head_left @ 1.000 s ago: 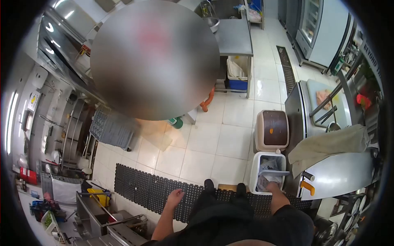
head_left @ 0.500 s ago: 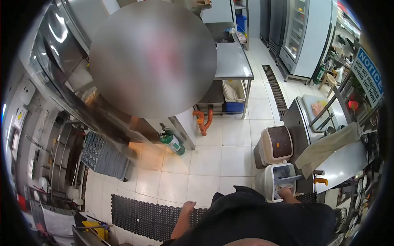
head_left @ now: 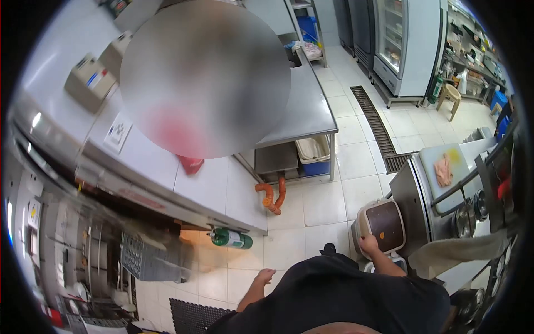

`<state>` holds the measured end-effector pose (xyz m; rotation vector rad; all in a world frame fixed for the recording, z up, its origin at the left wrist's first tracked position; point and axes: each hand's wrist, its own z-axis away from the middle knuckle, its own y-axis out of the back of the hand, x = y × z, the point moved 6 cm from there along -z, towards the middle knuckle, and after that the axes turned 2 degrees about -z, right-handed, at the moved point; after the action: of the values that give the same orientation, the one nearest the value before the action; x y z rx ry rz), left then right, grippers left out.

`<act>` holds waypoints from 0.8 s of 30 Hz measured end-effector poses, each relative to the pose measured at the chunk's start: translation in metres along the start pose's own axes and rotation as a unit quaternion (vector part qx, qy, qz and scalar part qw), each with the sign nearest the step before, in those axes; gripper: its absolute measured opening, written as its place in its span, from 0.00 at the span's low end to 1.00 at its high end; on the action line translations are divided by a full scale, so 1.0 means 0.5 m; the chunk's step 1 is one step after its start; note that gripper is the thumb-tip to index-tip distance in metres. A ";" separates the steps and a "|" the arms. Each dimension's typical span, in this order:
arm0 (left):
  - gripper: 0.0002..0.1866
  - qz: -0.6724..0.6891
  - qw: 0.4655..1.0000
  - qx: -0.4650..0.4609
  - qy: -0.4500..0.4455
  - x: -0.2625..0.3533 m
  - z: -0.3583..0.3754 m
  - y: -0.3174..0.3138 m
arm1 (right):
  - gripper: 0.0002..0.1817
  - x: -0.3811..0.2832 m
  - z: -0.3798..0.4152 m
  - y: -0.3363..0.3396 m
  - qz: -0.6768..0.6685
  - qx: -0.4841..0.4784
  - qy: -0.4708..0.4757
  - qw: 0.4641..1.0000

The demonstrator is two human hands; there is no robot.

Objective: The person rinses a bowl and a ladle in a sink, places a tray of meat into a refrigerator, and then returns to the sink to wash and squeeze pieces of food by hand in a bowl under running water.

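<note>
My right hand (head_left: 368,244) is at the near left edge of a beige bin with a brown lid (head_left: 385,225); its fingers look curled, and whether they grip anything is too small to tell. Behind my right forearm a white bin (head_left: 396,261) shows only in part. My left hand (head_left: 266,275) hangs over the tiled floor with nothing visible in it, its fingers loosely together. A green cylinder (head_left: 231,239) is beyond my left hand.
A steel table (head_left: 311,108) stands ahead, with orange pipes (head_left: 270,199) below. On the right counter, a cutting board (head_left: 445,192) holds raw meat (head_left: 443,170). A cloth (head_left: 456,253) hangs nearby. A black mat (head_left: 194,316) lies lower left. A grey rack (head_left: 147,259) stands left.
My right hand has come out of the white bin and moved up to the brown-lidded bin. The view has shifted, and my body is farther forward. My left hand has moved slightly right.
</note>
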<state>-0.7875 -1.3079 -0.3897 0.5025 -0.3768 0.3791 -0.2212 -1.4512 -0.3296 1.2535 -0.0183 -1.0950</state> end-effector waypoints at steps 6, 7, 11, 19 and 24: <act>0.21 0.041 0.998 0.038 0.011 0.124 -0.028 0.154 | 0.18 -0.263 -0.335 0.058 -0.021 -0.069 0.144 0.987; 0.20 0.067 0.995 0.070 0.019 0.150 -0.051 0.176 | 0.17 -0.309 -0.383 0.075 -0.036 -0.080 0.157 0.984; 0.15 0.280 0.939 0.192 0.045 0.304 -0.124 0.245 | 0.17 -0.406 -0.568 0.146 -0.055 -0.055 0.165 0.983; 0.14 0.384 0.858 0.275 -0.202 0.917 -0.241 0.564 | 0.24 -0.219 -0.763 0.291 0.070 -0.067 0.074 0.993; 0.20 0.352 0.796 0.260 -0.419 1.359 -0.189 0.761 | 0.19 -0.048 -0.802 0.311 -0.058 -0.080 -0.079 0.992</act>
<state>-0.3432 -0.7760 -0.0222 1.0742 -1.3712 1.0019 0.0882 -1.1525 -0.3513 1.0324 0.0230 -1.2694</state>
